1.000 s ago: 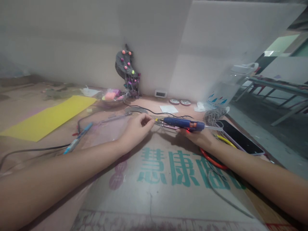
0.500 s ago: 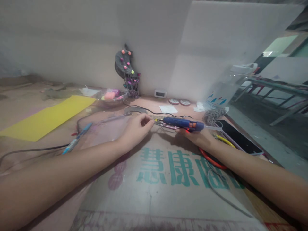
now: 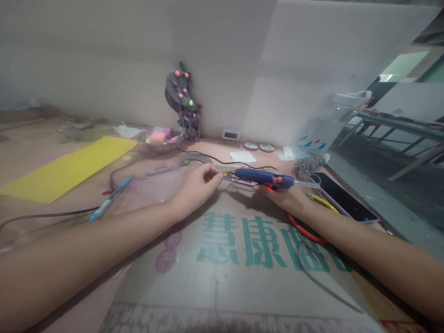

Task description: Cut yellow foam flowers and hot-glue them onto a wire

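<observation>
My right hand (image 3: 277,194) grips a blue hot glue gun (image 3: 265,177), with a clear glue stick (image 3: 307,184) poking out of its back and a red light glowing under it. The gun lies level, its nozzle pointing left. At the nozzle tip, my left hand (image 3: 204,180) pinches a small yellow piece (image 3: 225,175), mostly hidden by the fingertips. The nozzle touches or nearly touches it; I cannot tell which. Below both hands lies a cardboard sheet (image 3: 180,286) printed with green characters.
A grey crescent ornament (image 3: 176,92) with small coloured balls leans on the wall beside a bowl (image 3: 163,145). Yellow paper (image 3: 72,169) and a blue pen (image 3: 113,199) lie left. To the right are a water bottle (image 3: 319,125), grey yarn (image 3: 307,166), a phone (image 3: 347,199) and red-handled scissors (image 3: 305,231).
Both hands and the glue gun hold almost the same place. The view has shifted only very slightly.
</observation>
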`<action>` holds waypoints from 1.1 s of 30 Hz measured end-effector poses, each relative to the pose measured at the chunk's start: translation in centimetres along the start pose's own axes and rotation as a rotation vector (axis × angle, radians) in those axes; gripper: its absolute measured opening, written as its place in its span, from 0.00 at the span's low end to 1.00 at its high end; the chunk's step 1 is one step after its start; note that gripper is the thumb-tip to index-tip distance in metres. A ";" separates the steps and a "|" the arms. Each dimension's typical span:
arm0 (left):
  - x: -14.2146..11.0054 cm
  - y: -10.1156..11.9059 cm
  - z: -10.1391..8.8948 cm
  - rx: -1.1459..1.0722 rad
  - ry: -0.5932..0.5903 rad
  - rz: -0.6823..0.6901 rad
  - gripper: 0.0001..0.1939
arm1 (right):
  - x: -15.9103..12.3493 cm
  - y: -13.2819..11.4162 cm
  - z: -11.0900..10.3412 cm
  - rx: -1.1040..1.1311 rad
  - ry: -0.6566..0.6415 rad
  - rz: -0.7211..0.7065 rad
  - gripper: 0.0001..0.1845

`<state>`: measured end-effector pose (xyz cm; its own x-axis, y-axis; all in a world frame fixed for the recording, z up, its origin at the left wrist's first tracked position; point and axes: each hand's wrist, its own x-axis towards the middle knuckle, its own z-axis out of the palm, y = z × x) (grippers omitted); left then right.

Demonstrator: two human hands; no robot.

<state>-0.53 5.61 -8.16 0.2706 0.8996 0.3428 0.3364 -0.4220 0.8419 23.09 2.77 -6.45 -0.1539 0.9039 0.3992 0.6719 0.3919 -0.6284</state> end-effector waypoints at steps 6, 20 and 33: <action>0.0 0.2 0.0 0.024 0.010 0.000 0.08 | 0.0 0.1 0.0 0.000 0.006 -0.001 0.12; 0.0 0.0 0.0 -0.016 0.038 0.000 0.09 | 0.0 0.3 0.0 -0.026 -0.008 0.008 0.14; 0.2 -0.3 -0.1 0.000 0.069 -0.010 0.09 | 0.2 0.7 0.3 -0.013 -0.003 -0.004 0.13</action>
<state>-0.67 5.89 -8.29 0.2041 0.9095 0.3622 0.3392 -0.4127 0.8454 23.30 3.23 -6.99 -0.1587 0.9026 0.4001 0.6804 0.3936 -0.6182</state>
